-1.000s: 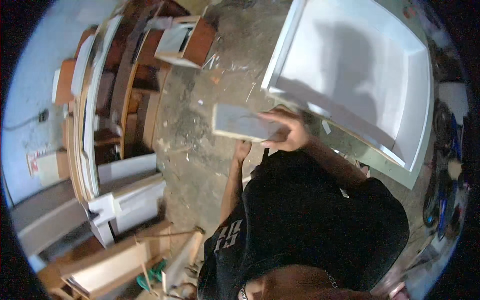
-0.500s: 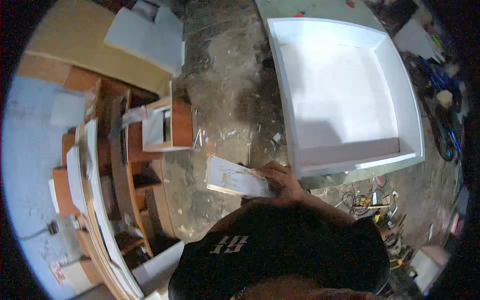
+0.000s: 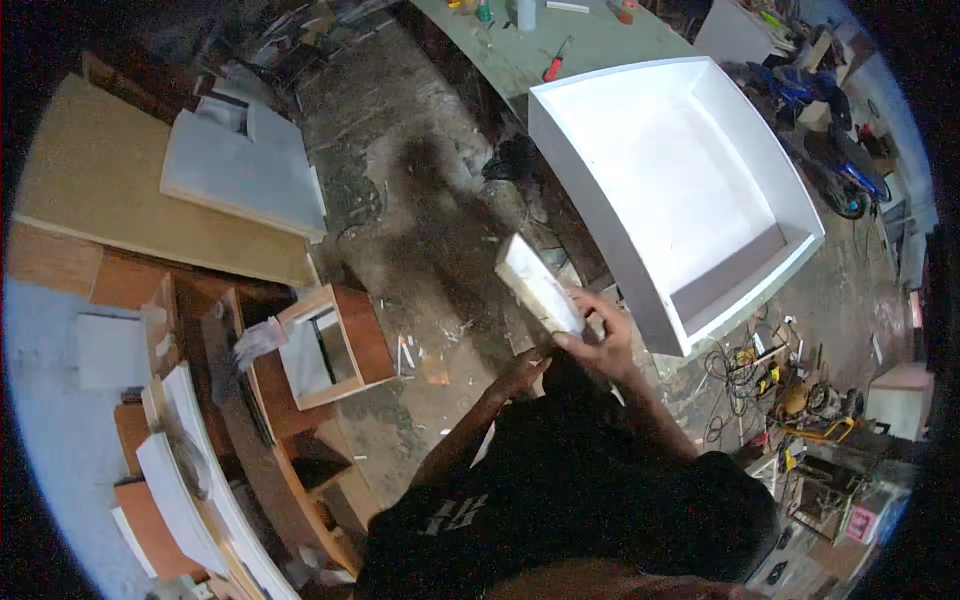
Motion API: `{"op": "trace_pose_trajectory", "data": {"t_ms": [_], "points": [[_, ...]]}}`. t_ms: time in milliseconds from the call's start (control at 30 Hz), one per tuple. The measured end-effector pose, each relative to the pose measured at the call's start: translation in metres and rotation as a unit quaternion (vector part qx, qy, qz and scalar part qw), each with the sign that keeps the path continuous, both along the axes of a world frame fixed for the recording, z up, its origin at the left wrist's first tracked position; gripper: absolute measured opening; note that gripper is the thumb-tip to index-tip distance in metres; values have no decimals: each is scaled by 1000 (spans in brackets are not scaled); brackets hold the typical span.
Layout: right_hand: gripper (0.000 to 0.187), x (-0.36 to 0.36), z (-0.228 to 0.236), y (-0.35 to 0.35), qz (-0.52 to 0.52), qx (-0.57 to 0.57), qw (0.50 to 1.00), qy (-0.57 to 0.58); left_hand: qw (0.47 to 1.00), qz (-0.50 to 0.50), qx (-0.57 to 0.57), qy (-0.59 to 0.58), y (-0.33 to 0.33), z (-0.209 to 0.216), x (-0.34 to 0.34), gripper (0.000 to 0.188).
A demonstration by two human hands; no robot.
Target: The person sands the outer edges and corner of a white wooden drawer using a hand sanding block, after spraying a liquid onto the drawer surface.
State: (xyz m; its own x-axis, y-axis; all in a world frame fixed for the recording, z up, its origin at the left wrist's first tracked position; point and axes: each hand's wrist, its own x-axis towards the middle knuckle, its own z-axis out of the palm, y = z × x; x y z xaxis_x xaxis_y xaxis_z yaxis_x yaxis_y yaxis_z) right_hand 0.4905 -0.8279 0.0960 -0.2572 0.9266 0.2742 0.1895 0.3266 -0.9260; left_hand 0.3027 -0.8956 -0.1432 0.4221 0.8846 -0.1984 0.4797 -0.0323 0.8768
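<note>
My right hand [image 3: 602, 338] grips the lower end of a short white board [image 3: 538, 284], its thumb on one side and fingers on the other. The board is tilted in front of my body, its narrow edge partly turned up. My left hand [image 3: 522, 376] is just below the board, near its lower end. Its fingers are mostly hidden, so whether it touches the board is unclear. Beyond my right hand, a large shallow white open box [image 3: 612, 205] rests on a green worktable [image 3: 500, 52].
A red-handled tool [image 3: 556, 65] and small bottles lie on the worktable. Cabinet carcasses [image 3: 350, 345] and panels stand to the left, with a white panel [image 3: 240, 165] farther off. Black cables [image 3: 730, 390] and tools litter the floor at right; a blue motorcycle [image 3: 840, 165] stands behind.
The white board has swung from lying sideways to pointing up and away, now showing its edge. My left hand has come into view below it. The head view has shifted and turned.
</note>
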Motion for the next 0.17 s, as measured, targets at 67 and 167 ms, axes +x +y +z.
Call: {"op": "trace_pose_trajectory", "data": {"t_ms": [67,167], "points": [[65,-10,6,18,-17,28,999,-12,979,-47,187,64,1,-39,-51,48],[61,6,-14,53,-90,81,990,66,987,-27,140,75,32,-39,-71,48]]}}
